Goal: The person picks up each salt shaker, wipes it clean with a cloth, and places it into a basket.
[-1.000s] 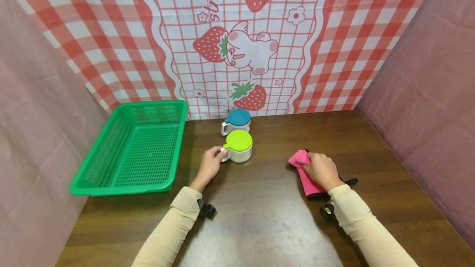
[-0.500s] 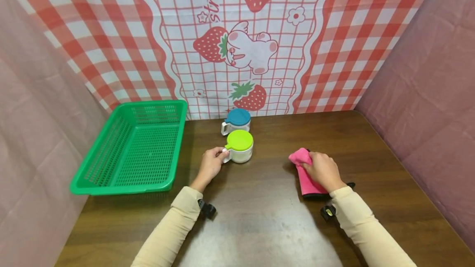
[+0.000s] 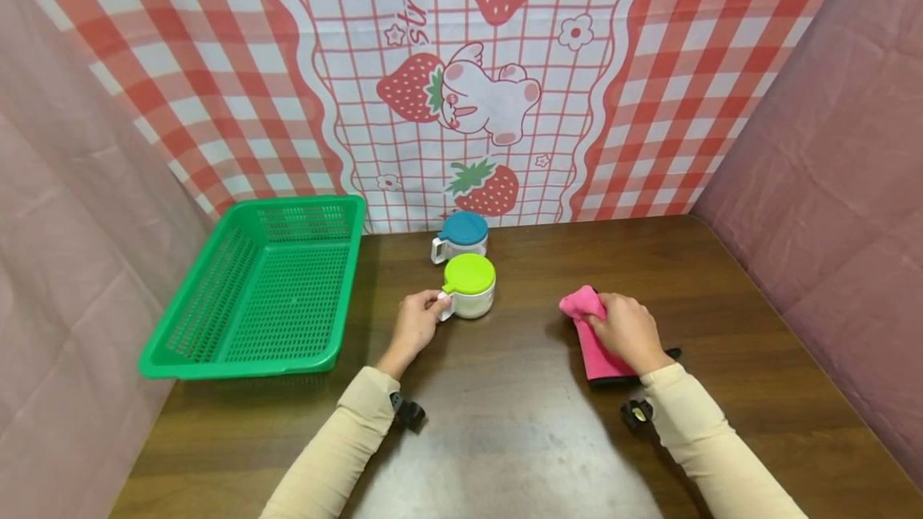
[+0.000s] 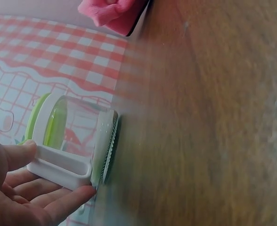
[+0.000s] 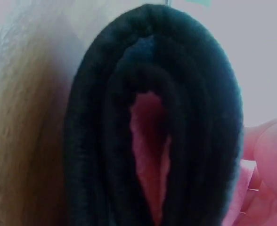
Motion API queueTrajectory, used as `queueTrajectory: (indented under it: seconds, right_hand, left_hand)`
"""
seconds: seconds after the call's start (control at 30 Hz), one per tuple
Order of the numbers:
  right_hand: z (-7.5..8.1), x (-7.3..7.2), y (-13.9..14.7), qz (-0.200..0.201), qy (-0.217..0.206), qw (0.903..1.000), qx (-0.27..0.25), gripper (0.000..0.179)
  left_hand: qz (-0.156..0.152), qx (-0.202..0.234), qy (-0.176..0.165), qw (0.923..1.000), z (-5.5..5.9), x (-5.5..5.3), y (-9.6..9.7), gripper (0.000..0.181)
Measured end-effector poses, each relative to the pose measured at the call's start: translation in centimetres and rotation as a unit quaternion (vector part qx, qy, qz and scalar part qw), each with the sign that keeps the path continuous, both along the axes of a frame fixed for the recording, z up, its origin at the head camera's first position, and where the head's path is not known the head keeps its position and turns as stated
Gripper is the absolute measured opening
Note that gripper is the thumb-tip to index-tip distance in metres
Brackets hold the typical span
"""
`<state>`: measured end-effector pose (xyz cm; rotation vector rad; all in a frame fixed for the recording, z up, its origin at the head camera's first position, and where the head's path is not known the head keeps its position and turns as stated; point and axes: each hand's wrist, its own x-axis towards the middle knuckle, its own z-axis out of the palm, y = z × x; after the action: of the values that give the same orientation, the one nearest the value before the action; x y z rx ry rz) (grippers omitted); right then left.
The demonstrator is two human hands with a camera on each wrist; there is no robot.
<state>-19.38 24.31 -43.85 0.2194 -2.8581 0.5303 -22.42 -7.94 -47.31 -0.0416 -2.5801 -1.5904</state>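
My left hand (image 3: pixel 417 323) pinches the white handle (image 4: pixel 65 179) of a seasoning jar (image 3: pixel 472 307) with a lime-green lid. In the left wrist view the thumb lies on the handle, the fingers on its other side; the jar has a clear body and stands upright on the table. To the right, my right hand (image 3: pixel 627 331) grips a folded pink cloth (image 3: pixel 597 357) with black edging, close over the table. A black tip (image 3: pixel 674 353) shows beyond that wrist. The cloth's black edge (image 5: pixel 86 141) loops large across the right wrist view, and the fingers are mostly hidden there.
Behind the lime-lidded jar stands a second seasoning jar (image 3: pixel 465 229) with a blue lid, its handle also to the left. A green plastic basket (image 3: pixel 342 303) sits at the left on the wooden table (image 3: pixel 497 439). Patterned and pink cloth walls enclose the back and sides.
The left hand and the lime-lidded jar have shifted slightly right. The right hand has stayed nearly in place with the pink cloth, whose lower end and black tip have moved slightly left.
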Motion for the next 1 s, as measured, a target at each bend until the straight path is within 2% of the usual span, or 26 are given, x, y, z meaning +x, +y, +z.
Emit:
queueTrajectory:
  seconds: [0.33,0.5,0.83,1.0]
  right_hand:
    - [0.6,0.1,-0.6,0.013,0.015,0.9997,-0.013,0.028]
    - [0.9,0.4,-1.0,0.017,0.02,0.9995,-0.017,0.03]
    - [1.4,0.8,-1.7,0.025,0.027,0.9992,-0.018,0.028]
    - [1.4,1.0,-2.0,0.03,0.031,0.9989,-0.019,0.024]
  left_hand:
    - [0.006,0.002,-0.015,0.9999,0.1,0.6,0.5,0.019]
    - [0.003,0.003,-0.009,0.9999,0.0,1.1,0.7,0.019]
    - [0.018,0.012,0.005,0.9998,0.1,1.9,1.5,0.018]
    - [0.022,-0.003,0.011,0.9997,0.1,2.2,1.9,0.016]
